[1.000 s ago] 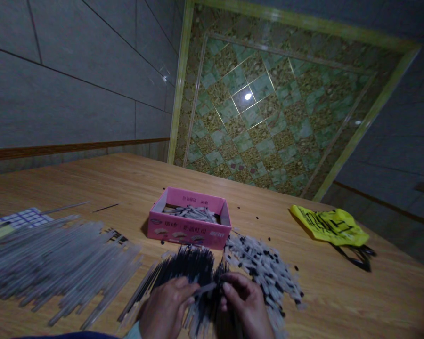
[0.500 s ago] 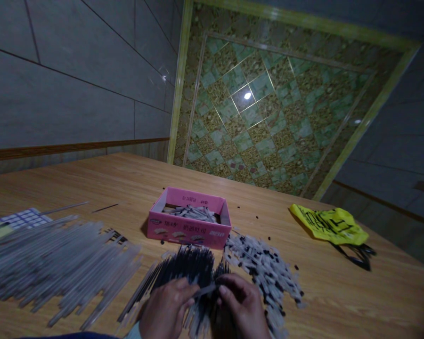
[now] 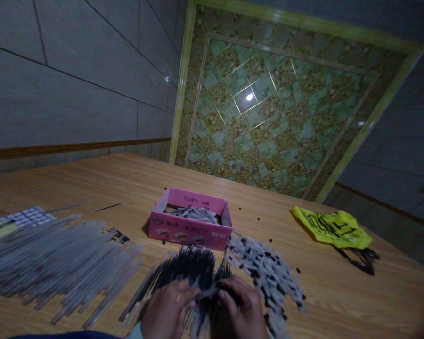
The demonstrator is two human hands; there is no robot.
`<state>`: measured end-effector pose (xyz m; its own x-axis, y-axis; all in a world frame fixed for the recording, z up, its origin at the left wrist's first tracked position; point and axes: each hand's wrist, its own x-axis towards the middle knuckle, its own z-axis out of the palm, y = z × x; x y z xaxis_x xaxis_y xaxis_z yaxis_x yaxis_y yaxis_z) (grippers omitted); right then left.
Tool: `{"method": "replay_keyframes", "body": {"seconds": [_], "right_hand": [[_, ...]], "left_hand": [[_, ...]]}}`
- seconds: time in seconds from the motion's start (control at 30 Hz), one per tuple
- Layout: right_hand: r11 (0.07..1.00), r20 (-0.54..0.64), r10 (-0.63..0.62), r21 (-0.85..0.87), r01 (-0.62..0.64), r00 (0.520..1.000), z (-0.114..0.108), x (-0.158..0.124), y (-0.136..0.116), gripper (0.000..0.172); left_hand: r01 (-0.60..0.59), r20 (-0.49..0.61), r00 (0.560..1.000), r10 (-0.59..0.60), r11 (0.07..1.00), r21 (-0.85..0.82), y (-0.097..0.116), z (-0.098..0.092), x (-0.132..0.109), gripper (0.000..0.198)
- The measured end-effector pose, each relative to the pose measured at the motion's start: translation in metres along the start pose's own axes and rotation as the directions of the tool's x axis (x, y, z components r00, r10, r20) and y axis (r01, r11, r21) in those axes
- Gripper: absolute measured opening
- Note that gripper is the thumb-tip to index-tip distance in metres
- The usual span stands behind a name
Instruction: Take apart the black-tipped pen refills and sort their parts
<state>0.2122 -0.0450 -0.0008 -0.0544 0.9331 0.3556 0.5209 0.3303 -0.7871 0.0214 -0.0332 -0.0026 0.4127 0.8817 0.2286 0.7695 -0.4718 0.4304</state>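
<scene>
Between my two hands, low in the middle of the head view, is a short translucent grey tube. My left hand pinches its left end. The fingers of my right hand are closed around the other end, where a dark part is only blurrily visible. Beneath and just beyond the hands lies a heap of thin black sticks, partly hidden by them. A pile of short whitish tubes with black ends spreads beside my right hand.
A pink open box behind the black sticks contains many short grey-white pieces. Long clear tubes lie in a wide pile at left, near a checked cloth. A yellow bag with black straps rests at right on the wooden table.
The view has shifted very slightly. Both hands stay almost in place, still pinching the small tube, which looks a little lower and more level between the fingers.
</scene>
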Motion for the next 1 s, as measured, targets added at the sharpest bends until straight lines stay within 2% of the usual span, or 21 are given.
{"method": "replay_keyframes", "body": {"seconds": [0.13, 0.27, 0.33, 0.4, 0.47, 0.53, 0.6, 0.7, 0.77, 0.9, 1.0], "right_hand": [[0.988, -0.005, -0.051, -0.149, 0.050, 0.999, 0.006, -0.002, 0.006, 0.018], [0.942, -0.098, -0.037, -0.335, 0.002, 0.995, 0.014, -0.007, 0.012, 0.038], [0.931, -0.114, -0.013, -0.365, -0.030, 0.993, 0.014, -0.007, 0.010, 0.047], [0.949, -0.074, 0.005, -0.315, -0.029, 0.997, 0.010, -0.006, 0.007, 0.041], [0.970, -0.037, -0.008, -0.243, -0.002, 0.999, 0.005, -0.005, 0.003, 0.024], [0.976, -0.019, -0.056, -0.210, 0.050, 0.998, 0.002, -0.005, 0.003, 0.022], [0.964, 0.007, -0.088, -0.250, 0.087, 0.996, 0.002, -0.005, 0.005, 0.015], [0.929, 0.079, -0.061, -0.361, 0.086, 0.995, 0.003, -0.005, 0.008, 0.032], [0.931, 0.069, -0.042, -0.360, 0.065, 0.997, 0.003, -0.005, 0.006, 0.029], [0.963, 0.035, -0.110, -0.245, 0.116, 0.993, 0.002, -0.004, 0.004, 0.017], [0.950, 0.078, -0.092, -0.293, 0.111, 0.993, 0.003, -0.005, 0.008, 0.027]], "left_hand": [[-0.019, -0.014, 1.000, 0.019, 0.999, 0.036, 0.000, 0.002, 0.000, 0.032], [-0.039, -0.043, 0.998, 0.041, 0.998, 0.047, 0.001, 0.003, -0.001, 0.031], [-0.048, -0.057, 0.997, 0.050, 0.998, 0.032, 0.000, 0.003, -0.001, 0.030], [-0.064, -0.086, 0.994, 0.065, 0.998, 0.011, -0.002, 0.004, -0.001, 0.032], [-0.069, -0.114, 0.991, 0.067, 0.998, -0.010, -0.004, 0.004, -0.001, 0.033], [-0.062, -0.120, 0.991, 0.058, 0.998, -0.025, -0.005, 0.004, -0.001, 0.033], [-0.065, -0.122, 0.991, 0.060, 0.997, -0.036, -0.006, 0.004, -0.001, 0.033], [-0.087, -0.139, 0.987, 0.079, 0.995, -0.049, -0.006, 0.004, -0.001, 0.033], [-0.084, -0.147, 0.986, 0.076, 0.995, -0.053, -0.007, 0.005, -0.001, 0.032], [-0.089, -0.126, 0.989, 0.082, 0.995, -0.046, -0.008, 0.004, -0.001, 0.031], [-0.088, -0.093, 0.992, 0.085, 0.996, -0.025, -0.007, 0.002, 0.000, 0.028]]}}
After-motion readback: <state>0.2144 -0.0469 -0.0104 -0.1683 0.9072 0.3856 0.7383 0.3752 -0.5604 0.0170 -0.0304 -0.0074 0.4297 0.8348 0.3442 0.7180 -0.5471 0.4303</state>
